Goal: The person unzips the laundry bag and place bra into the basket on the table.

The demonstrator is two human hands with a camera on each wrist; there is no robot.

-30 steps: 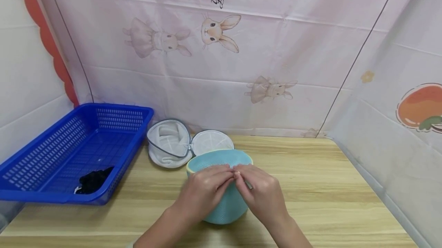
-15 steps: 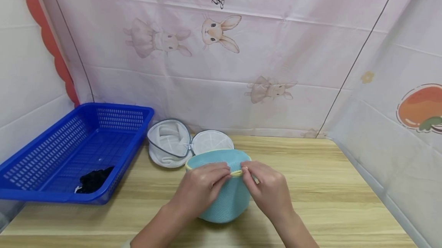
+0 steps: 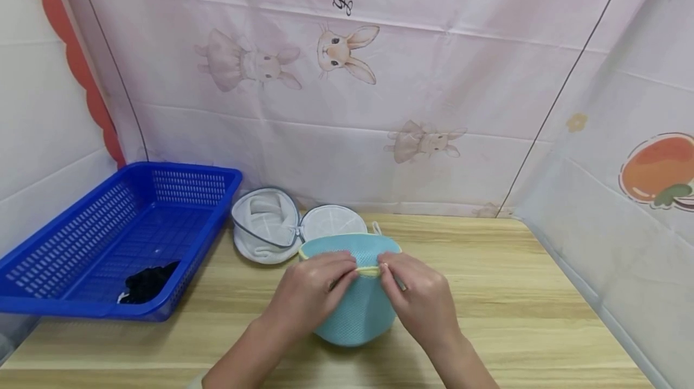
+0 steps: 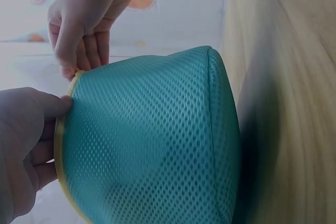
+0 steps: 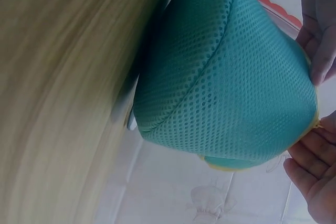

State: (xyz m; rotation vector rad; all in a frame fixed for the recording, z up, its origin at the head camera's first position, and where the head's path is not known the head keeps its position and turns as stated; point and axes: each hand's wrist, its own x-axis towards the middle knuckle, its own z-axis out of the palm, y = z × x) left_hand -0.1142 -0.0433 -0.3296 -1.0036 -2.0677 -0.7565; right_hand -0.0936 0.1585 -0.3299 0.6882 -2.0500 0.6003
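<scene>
A turquoise mesh laundry bag [image 3: 355, 311] with yellow trim stands on the table between the two hands. The left hand [image 3: 314, 286] pinches the near part of its yellow rim. Close beside it, the right hand [image 3: 420, 292] pinches the same rim, with a short stretch of yellow edging showing between the fingertips. In the left wrist view the bag [image 4: 147, 135] bulges out and its rim runs between thumb and fingers of the left hand [image 4: 23, 145]. From the right wrist, the right hand [image 5: 315, 166] holds a small piece at the rim. The bag's inside is mostly hidden.
A blue plastic basket [image 3: 217, 220] stands at the left, with a bundle of black fabric [image 3: 149, 282] inside. Behind the bag lies an unzipped white mesh laundry bag [image 3: 265, 220], its round lid [image 3: 333, 224] folded out. Printed cloth walls [image 3: 466, 88] enclose the wooden table [image 3: 520, 304].
The hands, first together at the rim, have moved slightly apart, exposing yellow edging between them. The turquoise bag has shifted a little to the right lately, and a small white loop shows behind it.
</scene>
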